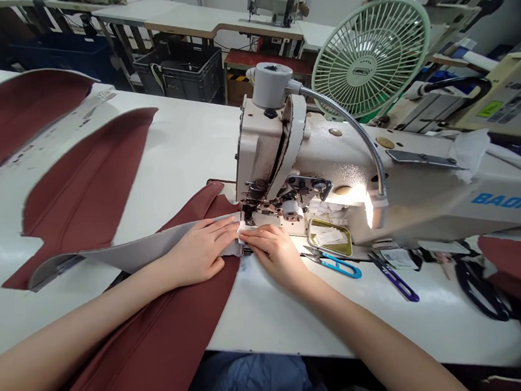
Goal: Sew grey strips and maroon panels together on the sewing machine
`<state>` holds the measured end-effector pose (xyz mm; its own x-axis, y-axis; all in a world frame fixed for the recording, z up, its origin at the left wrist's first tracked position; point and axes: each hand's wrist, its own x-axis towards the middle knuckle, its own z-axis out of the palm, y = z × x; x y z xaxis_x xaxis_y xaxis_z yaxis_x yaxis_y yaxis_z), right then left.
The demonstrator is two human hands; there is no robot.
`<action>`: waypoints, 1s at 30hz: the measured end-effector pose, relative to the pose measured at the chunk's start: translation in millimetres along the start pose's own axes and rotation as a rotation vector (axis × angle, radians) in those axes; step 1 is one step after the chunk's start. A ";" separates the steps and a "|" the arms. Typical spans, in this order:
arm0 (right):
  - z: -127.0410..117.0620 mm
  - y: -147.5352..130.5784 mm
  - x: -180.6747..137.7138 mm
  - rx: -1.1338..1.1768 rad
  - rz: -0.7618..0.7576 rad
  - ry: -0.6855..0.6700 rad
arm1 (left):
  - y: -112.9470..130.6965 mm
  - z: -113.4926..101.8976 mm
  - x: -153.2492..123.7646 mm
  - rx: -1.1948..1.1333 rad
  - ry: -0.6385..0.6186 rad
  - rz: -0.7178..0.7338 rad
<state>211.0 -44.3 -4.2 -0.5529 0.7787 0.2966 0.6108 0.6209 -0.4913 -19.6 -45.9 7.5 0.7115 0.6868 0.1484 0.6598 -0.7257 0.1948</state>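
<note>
A sewing machine stands over dark red fabric with seam lines, part of which hangs toward my lap. Grey-backed fabric lies folded up over the red, running to the needle area. My left hand rests flat on this grey side, fingers stretched toward the presser foot. Just right of the needle, my right hand has its fingers together, their tips at a small white tag. The thumb is partly tucked under, and the fabric edge beneath the fingertips is hidden.
Blue thread snips, purple snips and dark-handled scissors lie on the right. A small metal tray sits by the machine. More red panels lie left. Behind stand a green fan and a grey crate.
</note>
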 end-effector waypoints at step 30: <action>-7.7 0.3 4.8 -0.273 0.076 -0.047 | 8.0 -12.6 23.5 0.014 -0.050 -0.014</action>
<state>213.0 -39.7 3.4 -0.5216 0.8226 0.2264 0.7777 0.5676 -0.2703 -0.7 -35.0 24.8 0.7131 0.6942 0.0975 0.6729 -0.7168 0.1829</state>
